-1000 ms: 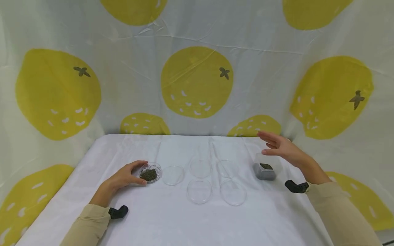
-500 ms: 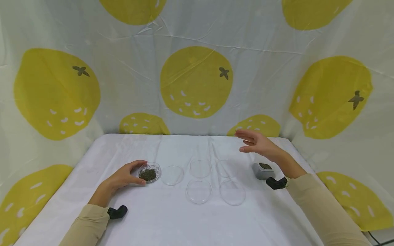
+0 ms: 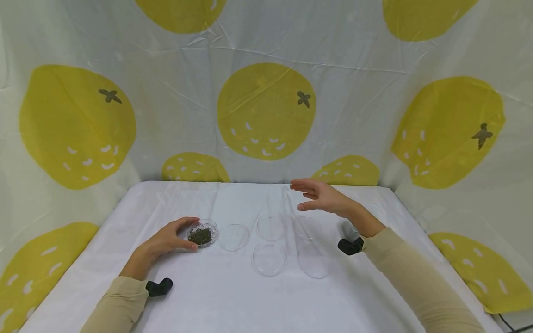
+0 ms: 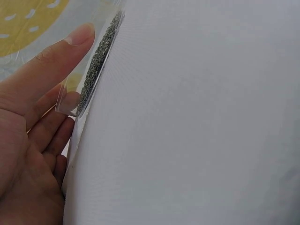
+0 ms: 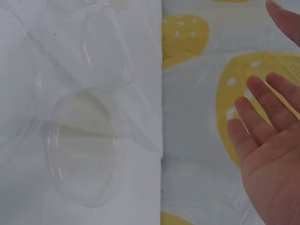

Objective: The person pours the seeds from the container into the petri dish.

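Observation:
My left hand (image 3: 164, 239) grips a small clear petri dish (image 3: 208, 227) by its sides, thumb on the near edge and fingers on the far one. A heap of dark green flakes (image 3: 200, 236) lies in it. The left wrist view shows the dish (image 4: 99, 63) edge-on beside the thumb (image 4: 56, 61). Held in the air above the right-hand clear dishes (image 3: 306, 229) is my right hand (image 3: 326, 198), fingers extended, holding nothing. In the right wrist view its palm (image 5: 276, 159) faces the camera. A small greyish tub (image 3: 349, 228) is mostly hidden behind the right wrist.
Several clear round dishes stand on the white cloth (image 3: 250, 305): one dish (image 3: 234, 237) beside the held one, others (image 3: 269, 260) in two rows at the middle. A lemon-print curtain (image 3: 266, 111) hangs behind the table. Each wrist carries a black camera (image 3: 159, 287).
My right hand has moved left, from above the tub to above the right-hand clear dishes, and the forearm now covers most of the tub. The left hand and its dish have stayed put.

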### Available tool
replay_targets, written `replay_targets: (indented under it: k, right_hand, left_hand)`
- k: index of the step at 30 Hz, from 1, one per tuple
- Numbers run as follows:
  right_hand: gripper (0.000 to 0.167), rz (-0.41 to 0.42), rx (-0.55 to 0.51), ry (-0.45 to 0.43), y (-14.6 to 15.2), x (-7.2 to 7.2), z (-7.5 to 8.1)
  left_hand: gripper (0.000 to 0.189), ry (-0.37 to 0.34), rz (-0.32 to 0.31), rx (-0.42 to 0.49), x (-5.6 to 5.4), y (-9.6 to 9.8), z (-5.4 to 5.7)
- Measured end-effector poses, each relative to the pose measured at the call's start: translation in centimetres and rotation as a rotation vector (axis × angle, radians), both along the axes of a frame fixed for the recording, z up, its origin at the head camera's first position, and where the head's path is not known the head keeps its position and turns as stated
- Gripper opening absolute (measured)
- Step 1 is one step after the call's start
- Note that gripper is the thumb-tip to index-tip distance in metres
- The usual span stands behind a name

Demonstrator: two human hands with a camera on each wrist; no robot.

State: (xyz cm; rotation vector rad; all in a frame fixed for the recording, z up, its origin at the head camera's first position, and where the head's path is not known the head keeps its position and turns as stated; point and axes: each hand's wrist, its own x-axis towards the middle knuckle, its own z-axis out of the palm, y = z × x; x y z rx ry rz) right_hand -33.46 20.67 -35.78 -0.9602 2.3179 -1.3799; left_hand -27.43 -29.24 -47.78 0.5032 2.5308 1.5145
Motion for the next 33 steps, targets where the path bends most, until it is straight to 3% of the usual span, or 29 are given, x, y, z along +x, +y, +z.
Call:
replay_targets:
  k: [11,22,27,33]
  right_hand:
    - [0.078,0.082,0.054,0.022,-4.6,-0.3,-1.0]
    - [0.082,0.125,0.039,0.02,-9.2,-0.7,-1.7]
    - [0.086,0.128,0.04,0.023,-11.1,-1.1,-2.8]
    - [0.087,0.142,0.081,0.018,-13.1,-1.4,-4.6]
  left_hand:
    - [0.087,-0.002,0.001,-0.002,0.0,0.1,0.1]
    - [0.087,0.011,0.003,-0.002,0.1,0.1,-0.2]
    - [0.086,0.038,-0.004,0.0,0.1,0.2,0.1]
    - [0.087,0.013,0.004,0.009,0.2,0.5,0.4]
